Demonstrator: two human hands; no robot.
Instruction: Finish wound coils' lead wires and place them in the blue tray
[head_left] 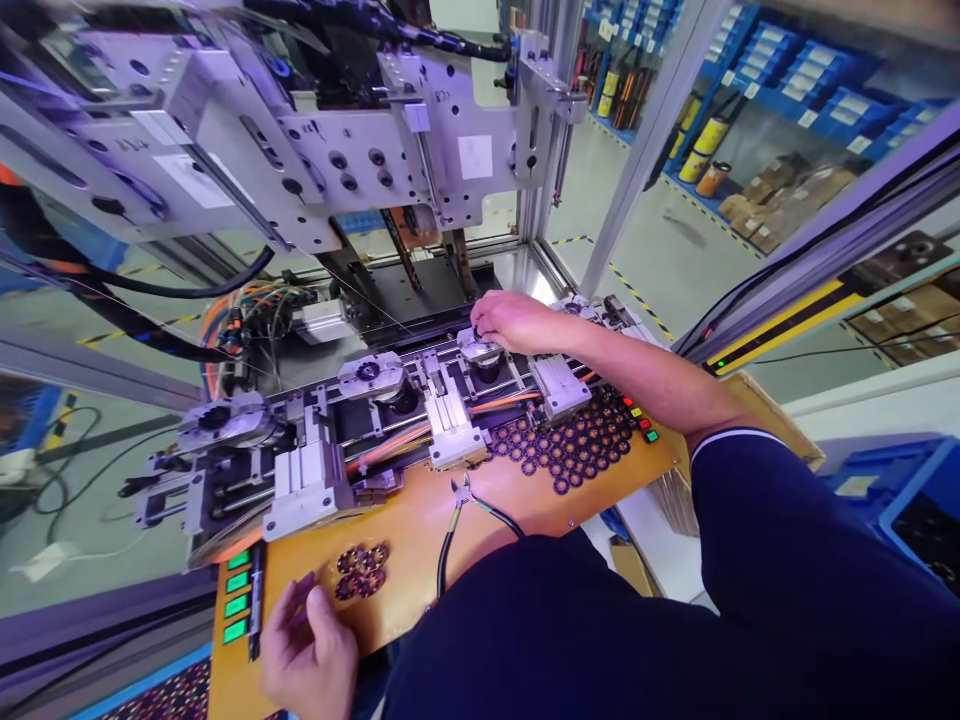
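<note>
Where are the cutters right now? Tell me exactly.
In the head view, the cutters lie on the orange board below the picture's middle, right of the small ring cluster and below-left of the larger spread of rings.

2 hands [311,655], 1 wire cutter [462,491], 4 green buttons [235,605] at left

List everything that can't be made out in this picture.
All in the head view:
1. Whether the right hand grips anything at the metal fixture: the hand itself covers the contact.
2. The left forearm: cut off by the bottom edge, below the left hand.
3. The handle ends of the pliers: hidden by dark clothing.
4. Shelf label text: too small.
</note>
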